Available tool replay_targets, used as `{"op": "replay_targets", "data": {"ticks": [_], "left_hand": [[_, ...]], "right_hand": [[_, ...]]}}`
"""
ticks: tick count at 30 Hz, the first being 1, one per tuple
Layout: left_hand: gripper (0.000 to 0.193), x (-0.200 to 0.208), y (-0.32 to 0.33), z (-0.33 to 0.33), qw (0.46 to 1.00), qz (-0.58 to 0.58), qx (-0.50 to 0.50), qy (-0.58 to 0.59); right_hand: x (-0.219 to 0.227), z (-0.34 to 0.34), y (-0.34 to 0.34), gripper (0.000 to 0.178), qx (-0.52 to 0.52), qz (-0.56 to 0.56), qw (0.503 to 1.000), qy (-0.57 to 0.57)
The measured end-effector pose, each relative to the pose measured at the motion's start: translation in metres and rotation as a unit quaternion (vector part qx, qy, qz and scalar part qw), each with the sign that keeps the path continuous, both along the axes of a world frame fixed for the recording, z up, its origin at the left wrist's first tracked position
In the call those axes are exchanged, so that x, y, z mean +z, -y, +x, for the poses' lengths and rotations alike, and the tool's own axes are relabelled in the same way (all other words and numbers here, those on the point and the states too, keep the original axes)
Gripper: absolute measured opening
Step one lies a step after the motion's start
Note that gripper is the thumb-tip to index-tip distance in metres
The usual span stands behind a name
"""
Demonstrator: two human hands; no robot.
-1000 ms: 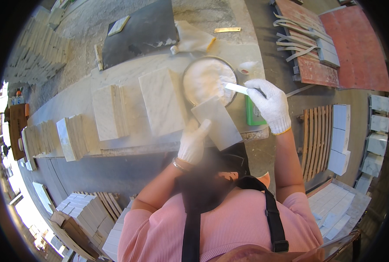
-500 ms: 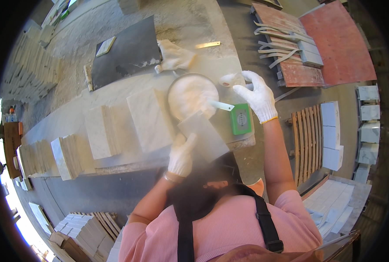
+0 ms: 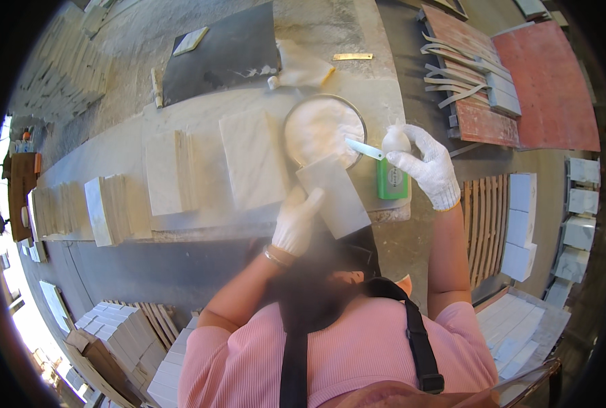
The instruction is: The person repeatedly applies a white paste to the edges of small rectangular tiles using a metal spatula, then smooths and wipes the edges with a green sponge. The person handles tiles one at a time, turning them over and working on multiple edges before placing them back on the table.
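Far on the bench (image 3: 120, 153) lies a black sheet (image 3: 224, 58) bearing a small tile (image 3: 190, 41), with a crumpled pale cloth (image 3: 299, 66) at its right and a gold-coloured strip (image 3: 352, 56) farther right. Right of the bench, pale straps (image 3: 463, 96) lie over a reddish board (image 3: 490, 126). The blurred far-left stack (image 3: 61, 75) is probably tiles.

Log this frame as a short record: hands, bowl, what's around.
left hand: gloved, holds a pale flat tile
right hand: gloved, grips a white rounded object
bowl: round, white material inside; flat white tool sticks out over its right rim
right of bowl: green box
left of bowl: groups of pale slabs
beyond: black sheet, brass-coloured strip
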State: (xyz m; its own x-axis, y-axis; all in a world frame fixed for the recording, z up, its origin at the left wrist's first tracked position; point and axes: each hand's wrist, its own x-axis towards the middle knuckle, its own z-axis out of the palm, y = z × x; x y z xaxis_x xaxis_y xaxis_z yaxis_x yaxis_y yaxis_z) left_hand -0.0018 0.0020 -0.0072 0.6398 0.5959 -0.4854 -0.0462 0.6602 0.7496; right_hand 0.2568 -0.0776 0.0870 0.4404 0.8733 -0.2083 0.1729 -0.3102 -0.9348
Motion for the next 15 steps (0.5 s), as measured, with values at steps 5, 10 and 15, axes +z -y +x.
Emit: {"op": "replay_targets", "data": {"ticks": [5,10,15], "left_hand": [[0.040,0.002,0.001,0.002,1.000,0.002,0.013,0.019],[0.040,0.006,0.000,0.001,1.000,-0.005,0.010,0.025],[0.040,0.005,0.001,0.001,1.000,-0.019,0.016,0.016]], "right_hand": [[0.011,-0.020,0.005,0.040,0.061,-0.009,0.994,0.092],[0.009,-0.026,0.000,0.030,0.092,0.000,0.987,0.131],[0.010,-0.026,-0.003,0.044,0.128,-0.026,0.957,0.260]]}}
